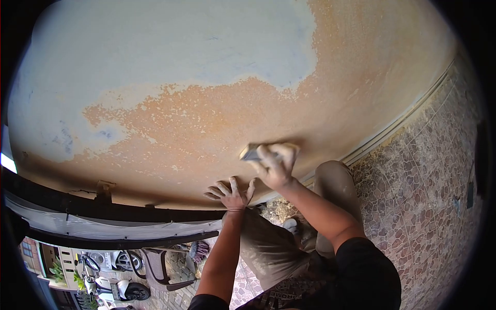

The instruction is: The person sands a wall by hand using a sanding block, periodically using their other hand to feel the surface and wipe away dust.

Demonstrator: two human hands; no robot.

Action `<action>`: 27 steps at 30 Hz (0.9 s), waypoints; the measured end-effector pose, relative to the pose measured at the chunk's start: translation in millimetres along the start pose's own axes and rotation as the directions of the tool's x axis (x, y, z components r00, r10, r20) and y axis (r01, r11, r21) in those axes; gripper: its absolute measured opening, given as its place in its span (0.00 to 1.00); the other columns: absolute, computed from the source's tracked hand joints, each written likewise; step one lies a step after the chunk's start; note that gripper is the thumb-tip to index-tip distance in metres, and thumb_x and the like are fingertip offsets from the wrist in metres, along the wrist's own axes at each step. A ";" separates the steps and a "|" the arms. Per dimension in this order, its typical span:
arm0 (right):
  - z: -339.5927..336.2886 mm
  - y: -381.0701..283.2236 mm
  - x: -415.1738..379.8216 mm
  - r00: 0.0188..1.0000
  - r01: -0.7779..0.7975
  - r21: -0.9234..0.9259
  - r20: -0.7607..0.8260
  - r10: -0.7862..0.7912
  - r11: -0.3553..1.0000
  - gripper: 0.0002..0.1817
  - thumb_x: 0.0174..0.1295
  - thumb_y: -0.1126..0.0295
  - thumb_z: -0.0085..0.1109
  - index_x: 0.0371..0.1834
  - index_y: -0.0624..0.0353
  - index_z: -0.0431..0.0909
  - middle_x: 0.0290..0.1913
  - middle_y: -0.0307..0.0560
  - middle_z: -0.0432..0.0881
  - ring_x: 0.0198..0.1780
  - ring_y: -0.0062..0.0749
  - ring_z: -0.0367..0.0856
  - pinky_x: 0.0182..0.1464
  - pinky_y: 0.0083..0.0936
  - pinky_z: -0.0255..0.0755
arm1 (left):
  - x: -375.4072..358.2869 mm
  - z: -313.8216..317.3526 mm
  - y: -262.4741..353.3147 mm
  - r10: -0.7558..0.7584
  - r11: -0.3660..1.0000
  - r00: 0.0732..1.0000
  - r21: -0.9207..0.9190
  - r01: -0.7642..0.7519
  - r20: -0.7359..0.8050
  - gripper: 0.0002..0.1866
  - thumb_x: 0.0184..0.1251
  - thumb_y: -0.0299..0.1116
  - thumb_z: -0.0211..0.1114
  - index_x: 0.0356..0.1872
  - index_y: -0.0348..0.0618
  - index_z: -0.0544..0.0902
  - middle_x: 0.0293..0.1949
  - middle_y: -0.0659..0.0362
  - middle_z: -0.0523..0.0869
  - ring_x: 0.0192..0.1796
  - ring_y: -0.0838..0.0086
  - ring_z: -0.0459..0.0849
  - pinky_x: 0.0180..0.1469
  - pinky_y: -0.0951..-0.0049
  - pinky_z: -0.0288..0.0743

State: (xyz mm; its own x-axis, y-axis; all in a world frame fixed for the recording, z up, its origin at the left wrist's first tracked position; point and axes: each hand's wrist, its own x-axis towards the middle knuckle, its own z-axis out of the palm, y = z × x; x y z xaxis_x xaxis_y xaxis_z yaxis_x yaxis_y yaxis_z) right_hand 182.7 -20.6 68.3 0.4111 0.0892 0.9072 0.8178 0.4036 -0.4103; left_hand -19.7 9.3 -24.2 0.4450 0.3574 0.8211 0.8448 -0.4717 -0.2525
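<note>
My right hand [276, 165] is closed around a dusty sanding block [251, 152], dark with a pale edge, and holds it against the wall [217, 119]. Motion blurs the hand and the block a little, and fingers cover much of the block. Lower and to the left, my left hand [233, 195] lies on the wall with its fingers spread, holding nothing. Orange, worn patches show on the wall around both hands, while a pale bluish-white coat covers the upper left part. Pale dust coats my fingers.
My bent knees [336, 181] are close to the wall. A stone-patterned tiled floor [413, 206] with pale dust meets the wall at right. At lower left are a dark beam [170, 214], a brown chair [160, 268] and parked motorcycles [116, 289].
</note>
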 end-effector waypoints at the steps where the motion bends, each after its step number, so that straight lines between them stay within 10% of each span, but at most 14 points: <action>1: -3.3 -13.3 -7.0 0.981 0.084 -0.014 0.176 -0.080 0.996 0.31 0.43 0.55 0.80 0.56 0.34 0.83 0.44 0.28 0.75 0.45 0.25 0.70 0.51 0.33 0.56 | -5.0 -0.3 -1.6 -0.015 1.000 0.999 -0.027 0.015 0.029 0.54 0.53 0.70 0.67 0.76 0.55 0.56 0.78 0.36 0.40 0.76 0.26 0.30 0.65 0.16 0.26; 4: -6.9 -14.0 16.4 0.964 0.152 -0.001 0.221 -0.148 0.988 0.29 0.46 0.58 0.78 0.55 0.37 0.83 0.44 0.30 0.76 0.45 0.24 0.71 0.50 0.32 0.55 | -2.4 -1.6 -4.5 -0.020 0.999 0.998 -0.041 0.022 0.056 0.53 0.53 0.70 0.66 0.76 0.56 0.57 0.78 0.36 0.41 0.76 0.26 0.30 0.65 0.15 0.26; 8: -18.7 28.4 83.4 0.934 -0.292 0.020 -0.209 0.289 0.956 0.34 0.53 0.65 0.77 0.62 0.60 0.73 0.52 0.45 0.70 0.47 0.32 0.72 0.49 0.34 0.70 | 3.5 -2.3 -1.0 0.001 1.000 1.000 0.007 -0.001 0.030 0.58 0.53 0.68 0.68 0.79 0.53 0.49 0.78 0.36 0.37 0.76 0.27 0.30 0.65 0.16 0.26; 11: -6.1 32.8 46.0 0.925 -0.297 0.104 -0.216 0.313 0.949 0.36 0.53 0.66 0.77 0.64 0.63 0.70 0.55 0.48 0.66 0.51 0.34 0.71 0.48 0.30 0.75 | 1.9 2.5 -0.6 -0.012 1.000 1.000 -0.007 0.012 0.010 0.54 0.52 0.71 0.67 0.76 0.54 0.56 0.78 0.36 0.39 0.76 0.27 0.29 0.65 0.15 0.26; 16: -7.5 -2.8 7.5 0.991 0.012 0.010 0.129 -0.014 1.000 0.31 0.46 0.56 0.80 0.57 0.38 0.81 0.44 0.35 0.73 0.46 0.33 0.70 0.52 0.37 0.58 | 5.0 0.5 1.4 -0.009 1.000 1.000 0.002 0.009 0.013 0.55 0.53 0.71 0.66 0.76 0.52 0.56 0.78 0.35 0.40 0.77 0.27 0.29 0.64 0.14 0.26; 20: -15.1 22.9 78.4 0.900 -0.340 0.178 -0.222 0.375 0.923 0.35 0.50 0.65 0.79 0.63 0.52 0.76 0.51 0.45 0.70 0.48 0.33 0.71 0.49 0.32 0.67 | 3.0 -1.9 -2.8 0.010 0.999 0.999 0.050 -0.012 0.051 0.61 0.53 0.72 0.64 0.80 0.52 0.45 0.78 0.35 0.34 0.76 0.25 0.29 0.65 0.16 0.25; 23: -8.8 26.0 59.9 0.927 -0.268 0.046 -0.259 0.271 0.962 0.30 0.57 0.71 0.73 0.63 0.64 0.72 0.51 0.44 0.68 0.48 0.30 0.71 0.40 0.25 0.76 | 3.8 0.5 -1.9 0.006 0.999 0.999 0.049 -0.008 0.040 0.59 0.52 0.72 0.65 0.79 0.52 0.49 0.78 0.36 0.35 0.76 0.26 0.29 0.65 0.15 0.26; 27: -3.1 -22.0 -3.2 0.973 0.061 0.070 0.216 -0.075 0.996 0.32 0.44 0.56 0.81 0.57 0.40 0.82 0.42 0.33 0.75 0.44 0.30 0.70 0.49 0.33 0.61 | -3.9 0.5 -3.4 -0.001 1.000 0.999 0.006 0.001 0.052 0.56 0.55 0.75 0.59 0.79 0.55 0.51 0.78 0.37 0.34 0.76 0.27 0.28 0.64 0.15 0.25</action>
State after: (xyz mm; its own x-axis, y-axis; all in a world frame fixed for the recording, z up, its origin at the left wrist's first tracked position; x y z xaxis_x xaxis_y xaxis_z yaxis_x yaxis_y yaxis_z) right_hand 164.6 -32.6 74.1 0.2515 0.2535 0.9341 0.8114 0.4708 -0.3463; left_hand -24.1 9.9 -26.8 0.4590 0.3990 0.7938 0.8470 -0.4664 -0.2553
